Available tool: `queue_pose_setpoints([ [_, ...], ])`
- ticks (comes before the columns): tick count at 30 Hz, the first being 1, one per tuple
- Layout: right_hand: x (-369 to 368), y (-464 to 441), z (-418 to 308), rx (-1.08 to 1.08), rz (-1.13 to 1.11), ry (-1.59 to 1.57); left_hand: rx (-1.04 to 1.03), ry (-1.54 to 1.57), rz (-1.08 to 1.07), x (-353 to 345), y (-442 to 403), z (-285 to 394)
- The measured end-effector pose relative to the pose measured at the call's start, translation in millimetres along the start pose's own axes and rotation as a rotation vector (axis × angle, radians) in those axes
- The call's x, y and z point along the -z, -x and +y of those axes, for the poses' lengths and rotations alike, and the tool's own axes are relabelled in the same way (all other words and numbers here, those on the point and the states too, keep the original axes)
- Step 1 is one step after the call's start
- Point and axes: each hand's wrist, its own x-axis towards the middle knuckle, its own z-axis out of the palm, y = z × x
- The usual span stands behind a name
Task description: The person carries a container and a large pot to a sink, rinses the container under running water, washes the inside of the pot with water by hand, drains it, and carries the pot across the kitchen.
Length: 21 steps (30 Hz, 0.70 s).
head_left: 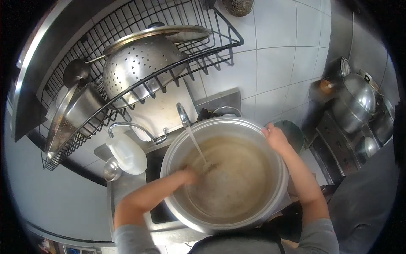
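Note:
A large metal pot [279,178] stands tilted toward me over the sink area, with cloudy brownish water [237,178] in it. From the faucet [182,114] a stream of water runs down into the pot. My left hand [189,175] is inside the pot near its left wall, smeared by motion; its fingers are hidden, so I cannot tell what they hold. On the far right of the rim, my right hand [274,136] is closed around the pot's edge.
Left of the pot are a white plastic jug [127,154] and a small metal ladle bowl [112,169]. Overhead, a black wire rack [215,53] holds a colander [139,63], a lid and a ladle. Metal pots [355,101] stand on the right, beside a dark-clothed person [363,203].

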Motion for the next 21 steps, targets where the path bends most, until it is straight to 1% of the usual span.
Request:
queue_pose_setpoints([
  [2, -2, 1, -2, -0.004, 0.0, -0.023, 0.349, 0.216, 0.346, 30, -42, 30],
  [3, -1, 2, -5, -0.004, 0.002, -0.029, 0.544, 0.681, 0.635, 28, -74, 39],
  [4, 1, 3, -6, -0.005, 0.004, -0.035, 0.539, 0.325, 0.426, 42, -89, 59],
  [6, 1, 4, -7, 0.0, 0.012, -0.039, 0.627, 0.2, 0.534, 67, -127, 100],
  [8, 0, 3, -5, 0.003, 0.023, -0.054, 0.793, 0.661, 1.167, 76, -176, 118],
  [11, -6, 2, 1, 0.018, 0.014, -0.079, 1.226, 0.997, 1.28, 106, -220, 96],
  [14, -3, 2, 4, 0.003, -0.005, -0.099, 1.619, 1.249, 1.38, 145, -239, 77],
  [15, -1, 1, 1, -0.007, -0.015, -0.103, 1.505, 1.222, 1.312, 155, -254, 91],
  [16, 0, 1, 0, -0.013, -0.026, -0.111, 1.392, 1.245, 1.295, 161, -266, 106],
  [17, 0, 2, 3, -0.029, -0.027, -0.144, 1.227, 1.303, 1.3, 170, -269, 131],
  [19, 0, 1, 6, -0.052, -0.022, -0.21, 0.825, 1.521, 1.249, 178, -259, 183],
  [20, -1, 0, 9, -0.071, -0.025, -0.235, 0.604, 1.675, 1.154, 177, -240, 210],
  [21, -2, -2, 12, -0.086, -0.027, -0.26, 0.399, 1.821, 1.015, 172, -214, 235],
])
